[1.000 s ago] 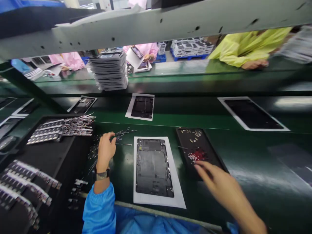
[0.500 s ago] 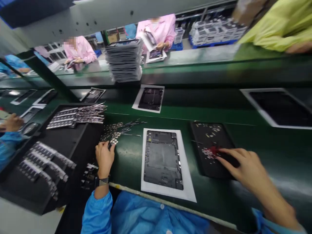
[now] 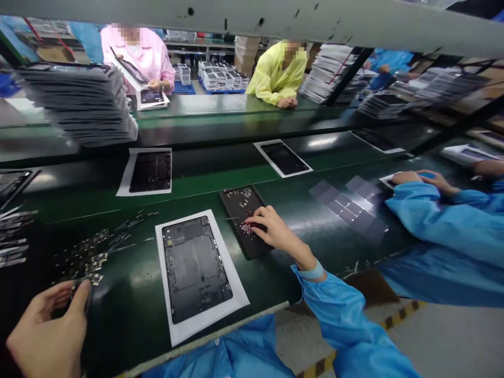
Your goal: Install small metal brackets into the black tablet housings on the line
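Left hand draws back, seemingly pinching a dark part — right hand stays over the tray, grip unclear — shell untouched.

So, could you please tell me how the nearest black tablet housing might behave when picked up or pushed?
The black tablet housing is probably stiff, as its edges run straight. It looks thin, so it may be light for its size. The white sheet beneath could slide with it, since the green worktop looks glossy.
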A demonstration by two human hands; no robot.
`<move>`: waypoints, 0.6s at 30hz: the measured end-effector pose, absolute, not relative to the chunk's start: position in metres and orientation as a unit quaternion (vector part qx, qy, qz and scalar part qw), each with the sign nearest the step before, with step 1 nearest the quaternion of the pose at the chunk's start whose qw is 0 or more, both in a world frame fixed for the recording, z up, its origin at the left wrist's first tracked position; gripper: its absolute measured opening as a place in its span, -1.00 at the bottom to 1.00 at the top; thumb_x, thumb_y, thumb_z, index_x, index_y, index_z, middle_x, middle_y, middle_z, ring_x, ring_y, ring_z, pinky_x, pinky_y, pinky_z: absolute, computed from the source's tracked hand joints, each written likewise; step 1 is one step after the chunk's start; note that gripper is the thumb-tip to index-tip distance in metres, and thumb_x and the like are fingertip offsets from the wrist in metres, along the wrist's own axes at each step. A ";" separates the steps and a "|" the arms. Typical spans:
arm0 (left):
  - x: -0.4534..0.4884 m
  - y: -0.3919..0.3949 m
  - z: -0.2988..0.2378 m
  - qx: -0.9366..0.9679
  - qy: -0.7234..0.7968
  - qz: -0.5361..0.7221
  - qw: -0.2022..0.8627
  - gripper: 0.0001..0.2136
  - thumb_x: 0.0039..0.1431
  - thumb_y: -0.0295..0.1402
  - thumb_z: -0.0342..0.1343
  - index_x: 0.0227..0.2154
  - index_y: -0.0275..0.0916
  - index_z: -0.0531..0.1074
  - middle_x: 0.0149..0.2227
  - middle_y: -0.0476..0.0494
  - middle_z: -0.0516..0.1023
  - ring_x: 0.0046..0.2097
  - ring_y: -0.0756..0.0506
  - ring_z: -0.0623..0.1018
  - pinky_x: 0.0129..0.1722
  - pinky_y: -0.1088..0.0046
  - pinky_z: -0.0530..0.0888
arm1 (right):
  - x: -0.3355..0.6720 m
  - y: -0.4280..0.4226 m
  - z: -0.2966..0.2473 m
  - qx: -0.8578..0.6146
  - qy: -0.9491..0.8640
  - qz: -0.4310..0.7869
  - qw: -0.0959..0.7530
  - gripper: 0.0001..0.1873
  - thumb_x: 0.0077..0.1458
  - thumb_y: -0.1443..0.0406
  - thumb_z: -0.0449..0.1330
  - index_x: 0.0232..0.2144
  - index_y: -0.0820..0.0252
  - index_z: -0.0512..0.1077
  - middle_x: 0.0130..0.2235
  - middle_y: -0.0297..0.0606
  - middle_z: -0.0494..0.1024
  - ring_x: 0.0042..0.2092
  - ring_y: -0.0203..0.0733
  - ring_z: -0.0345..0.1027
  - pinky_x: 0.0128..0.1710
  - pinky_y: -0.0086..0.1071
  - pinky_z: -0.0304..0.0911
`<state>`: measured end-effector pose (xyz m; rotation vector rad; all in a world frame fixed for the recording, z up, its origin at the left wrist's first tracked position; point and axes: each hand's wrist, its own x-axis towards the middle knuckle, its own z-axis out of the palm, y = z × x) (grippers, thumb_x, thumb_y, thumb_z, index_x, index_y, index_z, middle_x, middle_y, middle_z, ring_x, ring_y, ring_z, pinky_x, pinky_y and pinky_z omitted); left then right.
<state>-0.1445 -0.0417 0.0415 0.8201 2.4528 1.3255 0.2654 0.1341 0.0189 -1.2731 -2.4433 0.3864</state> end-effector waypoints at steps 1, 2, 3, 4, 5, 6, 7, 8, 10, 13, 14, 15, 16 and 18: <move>-0.141 -0.041 0.047 0.270 0.832 0.469 0.118 -0.79 -0.14 -0.27 0.23 -0.36 0.10 0.42 -0.30 0.13 0.54 -0.07 -0.30 0.54 -0.13 0.11 0.49 | 0.262 0.136 0.019 -0.444 -0.869 0.135 0.169 -0.77 0.20 0.36 0.16 -0.13 0.11 0.57 -0.22 -0.11 0.43 -0.15 0.00 0.24 -0.12 -0.10 0.30; -0.137 -0.040 0.053 0.253 0.832 0.481 0.114 -0.78 -0.16 -0.29 0.24 -0.37 0.10 0.44 -0.29 0.13 0.54 -0.06 -0.30 0.55 -0.10 0.10 0.49 | 0.259 0.138 0.018 -0.441 -0.874 0.131 0.159 -0.79 0.20 0.35 0.18 -0.16 0.12 0.58 -0.23 -0.12 0.43 -0.16 -0.01 0.23 -0.13 -0.12 0.30; -0.133 -0.038 0.057 0.236 0.831 0.491 0.110 -0.78 -0.18 -0.30 0.26 -0.38 0.09 0.46 -0.29 0.12 0.55 -0.05 -0.30 0.55 -0.05 0.09 0.48 | 0.255 0.141 0.018 -0.439 -0.877 0.126 0.150 -0.82 0.19 0.35 0.19 -0.20 0.13 0.58 -0.25 -0.12 0.42 -0.17 -0.01 0.23 -0.14 -0.13 0.30; -0.129 -0.036 0.061 0.236 0.828 0.495 0.115 -0.77 -0.19 -0.31 0.26 -0.38 0.09 0.48 -0.29 0.12 0.55 -0.03 -0.31 0.55 -0.01 0.08 0.47 | 0.253 0.143 0.018 -0.437 -0.880 0.122 0.142 -0.85 0.18 0.35 0.21 -0.24 0.15 0.59 -0.26 -0.13 0.42 -0.18 -0.02 0.23 -0.15 -0.14 0.30; -0.125 -0.035 0.063 0.238 0.825 0.498 0.118 -0.77 -0.19 -0.31 0.26 -0.37 0.08 0.49 -0.28 0.11 0.56 -0.02 -0.31 0.55 0.03 0.07 0.45 | 0.251 0.146 0.018 -0.436 -0.882 0.118 0.137 -0.87 0.17 0.36 0.21 -0.29 0.16 0.59 -0.28 -0.13 0.42 -0.18 -0.02 0.23 -0.16 -0.15 0.29; -0.121 -0.033 0.066 0.240 0.823 0.500 0.120 -0.77 -0.18 -0.32 0.26 -0.37 0.08 0.50 -0.28 0.10 0.56 0.00 -0.32 0.55 0.07 0.07 0.43 | 0.250 0.148 0.018 -0.434 -0.883 0.116 0.137 -0.88 0.17 0.37 0.21 -0.33 0.17 0.58 -0.29 -0.14 0.42 -0.19 -0.03 0.23 -0.17 -0.15 0.29; -0.117 -0.032 0.067 0.243 0.822 0.501 0.123 -0.78 -0.18 -0.31 0.26 -0.38 0.08 0.50 -0.28 0.10 0.56 0.01 -0.33 0.55 0.10 0.07 0.42 | 0.250 0.149 0.018 -0.434 -0.882 0.118 0.142 -0.88 0.16 0.38 0.21 -0.36 0.17 0.57 -0.30 -0.14 0.43 -0.20 -0.03 0.24 -0.17 -0.16 0.28; -0.113 -0.031 0.068 0.247 0.819 0.502 0.126 -0.79 -0.17 -0.31 0.26 -0.38 0.08 0.51 -0.28 0.11 0.57 0.02 -0.33 0.55 0.11 0.07 0.41 | 0.250 0.150 0.019 -0.434 -0.879 0.124 0.154 -0.87 0.17 0.38 0.21 -0.38 0.17 0.56 -0.31 -0.15 0.44 -0.20 -0.04 0.24 -0.17 -0.16 0.28; -0.107 -0.030 0.070 0.255 0.817 0.499 0.136 -0.80 -0.15 -0.29 0.26 -0.38 0.10 0.51 -0.28 0.11 0.56 0.03 -0.33 0.55 0.13 0.07 0.40 | 0.253 0.152 0.019 -0.430 -0.869 0.152 0.192 -0.87 0.18 0.37 0.21 -0.39 0.15 0.55 -0.30 -0.16 0.49 -0.19 -0.05 0.29 -0.14 -0.16 0.28; -0.101 -0.029 0.070 0.258 0.813 0.497 0.158 -0.81 -0.15 -0.26 0.27 -0.38 0.11 0.51 -0.29 0.12 0.56 0.02 -0.32 0.55 0.16 0.07 0.39 | 0.259 0.153 0.017 -0.426 -0.836 0.213 0.273 -0.87 0.18 0.29 0.22 -0.40 0.11 0.55 -0.29 -0.20 0.59 -0.18 -0.06 0.39 -0.08 -0.12 0.29; -0.100 -0.028 0.069 0.255 0.814 0.495 0.164 -0.81 -0.16 -0.25 0.29 -0.39 0.11 0.52 -0.29 0.12 0.56 0.01 -0.33 0.56 0.17 0.06 0.39 | 0.261 0.153 0.016 -0.429 -0.819 0.233 0.300 -0.86 0.17 0.26 0.23 -0.40 0.11 0.56 -0.29 -0.20 0.61 -0.18 -0.06 0.42 -0.08 -0.12 0.30; -0.099 -0.027 0.068 0.254 0.814 0.494 0.171 -0.81 -0.17 -0.25 0.30 -0.40 0.12 0.52 -0.30 0.12 0.56 0.01 -0.33 0.56 0.17 0.05 0.39 | 0.263 0.153 0.015 -0.435 -0.800 0.253 0.326 -0.86 0.16 0.24 0.23 -0.40 0.11 0.56 -0.29 -0.21 0.62 -0.18 -0.07 0.45 -0.08 -0.13 0.31; -0.099 -0.026 0.067 0.255 0.812 0.495 0.176 -0.82 -0.17 -0.24 0.30 -0.41 0.12 0.52 -0.30 0.13 0.56 0.01 -0.33 0.56 0.18 0.04 0.39 | 0.264 0.153 0.015 -0.445 -0.780 0.271 0.347 -0.85 0.15 0.22 0.24 -0.40 0.11 0.56 -0.30 -0.21 0.63 -0.19 -0.07 0.47 -0.09 -0.14 0.33; -0.101 -0.025 0.062 0.265 0.807 0.495 0.182 -0.82 -0.14 -0.23 0.30 -0.39 0.15 0.52 -0.30 0.14 0.57 0.02 -0.34 0.56 0.19 0.03 0.38 | 0.265 0.152 0.014 -0.471 -0.742 0.297 0.373 -0.84 0.11 0.19 0.26 -0.40 0.13 0.57 -0.31 -0.21 0.65 -0.22 -0.08 0.50 -0.12 -0.18 0.36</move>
